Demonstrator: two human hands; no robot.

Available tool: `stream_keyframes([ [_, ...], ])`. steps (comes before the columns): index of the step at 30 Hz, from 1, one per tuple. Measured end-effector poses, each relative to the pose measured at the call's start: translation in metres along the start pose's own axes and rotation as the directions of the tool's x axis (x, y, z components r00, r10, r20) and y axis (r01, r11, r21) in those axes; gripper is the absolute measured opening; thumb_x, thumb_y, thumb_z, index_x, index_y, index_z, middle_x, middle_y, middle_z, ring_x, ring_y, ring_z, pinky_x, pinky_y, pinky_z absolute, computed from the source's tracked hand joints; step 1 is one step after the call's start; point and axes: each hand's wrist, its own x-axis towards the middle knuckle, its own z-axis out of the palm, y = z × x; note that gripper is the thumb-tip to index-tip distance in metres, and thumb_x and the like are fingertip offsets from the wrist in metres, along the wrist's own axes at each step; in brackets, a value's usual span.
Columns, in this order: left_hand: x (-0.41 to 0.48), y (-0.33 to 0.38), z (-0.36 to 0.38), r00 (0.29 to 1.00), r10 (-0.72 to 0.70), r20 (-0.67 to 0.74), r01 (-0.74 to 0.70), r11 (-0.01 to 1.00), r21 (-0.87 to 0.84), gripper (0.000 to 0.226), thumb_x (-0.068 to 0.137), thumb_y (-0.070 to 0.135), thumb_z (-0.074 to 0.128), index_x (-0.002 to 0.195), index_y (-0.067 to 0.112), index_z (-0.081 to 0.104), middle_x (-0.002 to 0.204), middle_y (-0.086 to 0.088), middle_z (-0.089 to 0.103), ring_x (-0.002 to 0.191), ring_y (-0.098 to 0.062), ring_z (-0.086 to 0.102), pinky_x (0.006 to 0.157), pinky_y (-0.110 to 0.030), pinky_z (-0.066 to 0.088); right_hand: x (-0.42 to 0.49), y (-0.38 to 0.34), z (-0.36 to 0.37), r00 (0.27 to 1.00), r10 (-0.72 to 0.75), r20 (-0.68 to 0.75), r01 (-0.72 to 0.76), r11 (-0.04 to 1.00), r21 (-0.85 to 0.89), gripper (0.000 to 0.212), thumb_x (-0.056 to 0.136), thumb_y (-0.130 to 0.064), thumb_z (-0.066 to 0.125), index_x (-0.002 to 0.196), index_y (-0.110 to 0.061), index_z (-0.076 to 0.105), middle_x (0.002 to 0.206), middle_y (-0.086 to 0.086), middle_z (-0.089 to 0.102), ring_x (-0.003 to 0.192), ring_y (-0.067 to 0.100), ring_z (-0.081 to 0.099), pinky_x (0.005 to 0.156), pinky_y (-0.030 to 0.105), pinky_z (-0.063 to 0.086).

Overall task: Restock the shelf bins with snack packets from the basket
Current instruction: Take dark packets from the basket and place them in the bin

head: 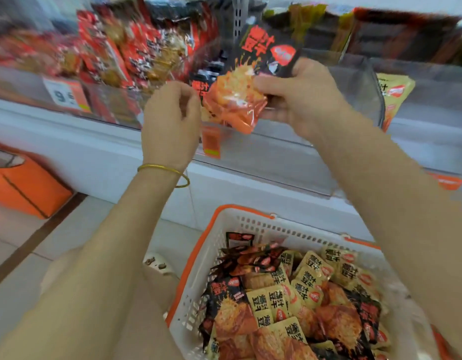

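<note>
Some packets (240, 100) are pinched in my right hand (297, 100) before the bin (354, 94); left hand (170, 118) curled, hold unclear. Next: drop them in.

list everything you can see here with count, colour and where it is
shelf bins: at least two, clear, across the top
held packets: at least two, black and orange-red, in front of the shelf bins
basket: one, white with orange rim, on the floor
basket packets: many, black-red and yellow, piled in the basket
red packets: many, blurred, left bin
yellow packet: one, right bin
dark packets: several, blurred, upper right shelf
price tags: two, orange and white, bin fronts
orange box: one, floor at left
bracelet: one, gold, left wrist
left hand: one, fingers curled at the held packets' edge
right hand: one, fingers grip the held packets
</note>
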Motion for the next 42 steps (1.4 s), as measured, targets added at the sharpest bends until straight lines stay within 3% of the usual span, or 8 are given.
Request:
stream_keyframes([
  [4,0.0,-0.029,0.011,0.965,0.168,0.201,-0.227,0.919,0.323,0.04,0.092,0.029,0.034,0.09,0.006,0.067,0.095,-0.013,0.066,0.093,-0.035,0.056,0.084,-0.043,0.042,0.057,0.008,0.023,0.999,0.037,0.0,-0.035,0.948,-0.318,0.032,0.077,0.009,0.07,0.101,-0.009,0.058,0.074,0.002,0.06,0.058,0.011,0.06,0.047,0.032,0.057],
  [10,-0.007,-0.037,0.026,0.945,0.182,0.272,-0.288,0.857,0.427,0.045,0.095,0.034,0.029,0.103,0.01,0.066,0.102,-0.01,0.067,0.11,-0.034,0.056,0.107,-0.049,0.028,0.096,0.052,0.045,1.0,0.004,0.018,0.015,0.385,-0.923,0.032,0.08,-0.028,0.075,0.07,-0.013,0.049,0.072,0.0,0.052,0.079,0.02,0.053,0.055,0.03,0.039],
  [13,-0.006,-0.039,0.028,0.946,0.174,0.275,-0.283,0.858,0.43,0.047,0.095,0.035,0.028,0.101,0.008,0.067,0.1,-0.01,0.067,0.106,-0.033,0.056,0.107,-0.047,0.03,0.098,0.061,0.039,0.999,0.026,-0.033,-0.04,0.306,-0.951,0.043,0.082,-0.042,0.07,0.063,-0.015,0.042,0.063,-0.002,0.046,0.071,0.021,0.049,0.049,0.028,0.03],
  [30,-0.011,-0.037,0.028,0.955,0.214,0.207,-0.277,0.893,0.355,0.042,0.094,0.031,0.033,0.108,0.008,0.065,0.111,-0.011,0.065,0.118,-0.034,0.052,0.11,-0.046,0.025,0.101,0.058,0.043,0.973,0.232,0.002,-0.09,0.385,-0.918,0.038,0.077,-0.046,0.073,0.071,-0.013,0.056,0.074,0.004,0.064,0.071,0.022,0.064,0.074,0.033,0.056],
  [34,-0.026,-0.013,0.019,0.938,0.325,0.118,-0.346,0.872,0.346,0.031,0.091,0.022,0.045,0.108,0.004,0.064,0.109,-0.013,0.063,0.106,-0.036,0.054,0.095,-0.044,0.038,0.054,0.019,0.027,0.999,-0.047,0.004,0.022,0.373,-0.927,0.035,0.077,-0.045,0.072,0.069,-0.014,0.058,0.077,0.006,0.066,0.071,0.022,0.062,0.074,0.034,0.055],
  [37,-0.058,0.006,0.013,0.935,0.338,0.105,-0.353,0.864,0.36,0.025,0.087,0.021,0.05,0.102,0.007,0.064,0.101,-0.011,0.062,0.093,-0.034,0.052,0.076,-0.041,0.038,-0.015,0.001,-0.001,0.983,-0.185,0.014,0.126,0.608,-0.784,0.029,0.082,-0.034,0.069,0.065,-0.012,0.063,0.063,0.007,0.066,0.055,0.018,0.065,0.056,0.027,0.054],
  [40,-0.097,0.009,0.023,0.906,0.284,0.315,-0.376,0.88,0.289,0.027,0.082,0.023,0.047,0.097,0.009,0.064,0.097,-0.01,0.061,0.092,-0.032,0.049,0.073,-0.042,0.042,-0.081,0.041,-0.037,0.995,0.089,0.041,-0.048,0.806,-0.591,0.014,0.084,-0.018,0.069,0.074,-0.01,0.062,0.059,0.005,0.063,0.043,0.013,0.058,0.041,0.021,0.042],
  [42,-0.121,0.008,0.035,0.839,0.216,0.499,-0.391,0.878,0.277,0.033,0.079,0.026,0.042,0.094,0.01,0.066,0.095,-0.008,0.063,0.091,-0.032,0.051,0.071,-0.04,0.044,-0.105,0.098,-0.056,0.937,0.345,0.049,-0.227,0.71,-0.667,0.01,0.085,-0.016,0.068,0.077,-0.011,0.063,0.059,0.003,0.064,0.043,0.011,0.06,0.041,0.02,0.044],
])
